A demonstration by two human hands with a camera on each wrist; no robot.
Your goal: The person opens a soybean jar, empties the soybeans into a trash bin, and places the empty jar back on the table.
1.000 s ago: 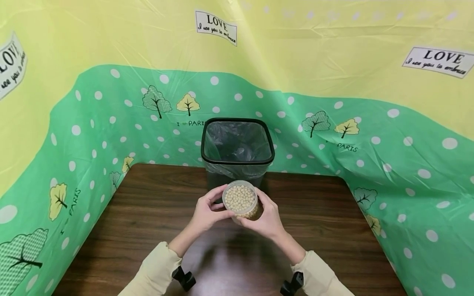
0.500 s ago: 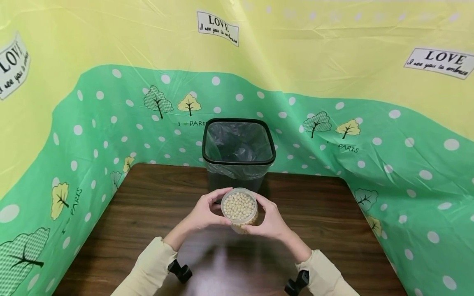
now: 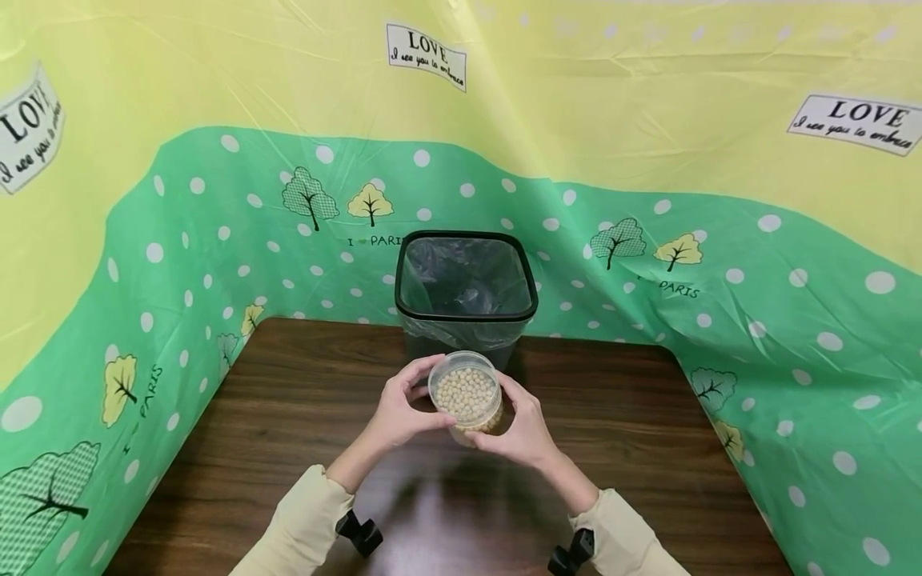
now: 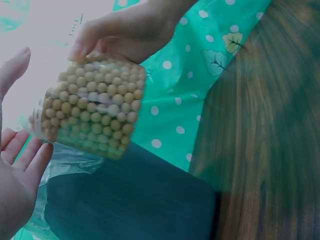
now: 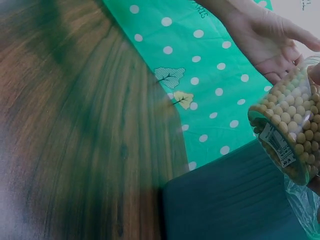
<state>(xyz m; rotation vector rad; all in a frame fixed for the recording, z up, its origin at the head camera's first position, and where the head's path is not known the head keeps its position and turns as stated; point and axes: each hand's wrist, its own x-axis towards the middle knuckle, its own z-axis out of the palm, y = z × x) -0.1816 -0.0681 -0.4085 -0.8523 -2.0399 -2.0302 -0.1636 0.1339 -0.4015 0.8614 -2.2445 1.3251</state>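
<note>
A clear plastic jar of round beige beans (image 3: pixel 467 396) is held between both hands in front of the bin. My left hand (image 3: pixel 399 408) holds the jar's upper part, its thumb at the near side of the rim and a finger at the far side. In the left wrist view, the left hand's fingers (image 4: pixel 30 160) lie by the jar's bright top end. My right hand (image 3: pixel 526 424) grips the jar lower down, thumb in front; in the left wrist view the right hand (image 4: pixel 130 32) wraps its side. The right wrist view shows a label (image 5: pixel 277 145) on the jar's base.
A dark bin (image 3: pixel 461 316) with a black rim and clear plastic liner stands at the back of the brown wooden table (image 3: pixel 288 400). Green and yellow printed cloth (image 3: pixel 238 264) encloses the table's back and sides. A black wrist device (image 3: pixel 360 534) sits on each forearm.
The jar came toward the person and then went back toward the bin, both hands still on it. A clear band now shows above the beans at the jar's far rim.
</note>
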